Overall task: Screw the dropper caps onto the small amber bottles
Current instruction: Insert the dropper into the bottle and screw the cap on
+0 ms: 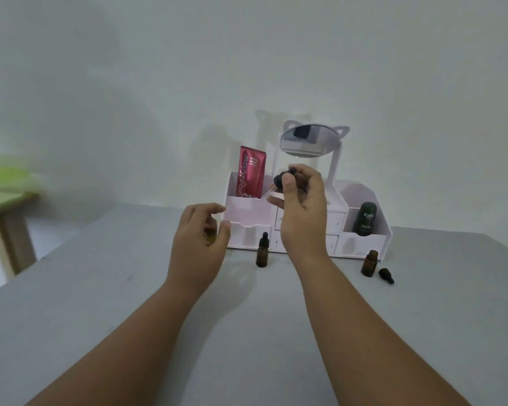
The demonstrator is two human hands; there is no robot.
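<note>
Forearms [147,332] are reaching toward 12 o'clock: left hand [198,244] is gripping an amber bottle [210,231], right hand [302,206] is pinching a dropper cap [280,178].

near half of the desk [100,288]: we have open surface to pass | far edge: the white organizer [361,244] blocks us | before it: capped bottle [262,254], open bottle [369,263] and loose cap [386,275] stand, wide gap between the bottles

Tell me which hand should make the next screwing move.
Right. The right hand pinches a dropper cap, raised above the left hand, which curls round what looks like an amber bottle and can likely steady it.
</note>
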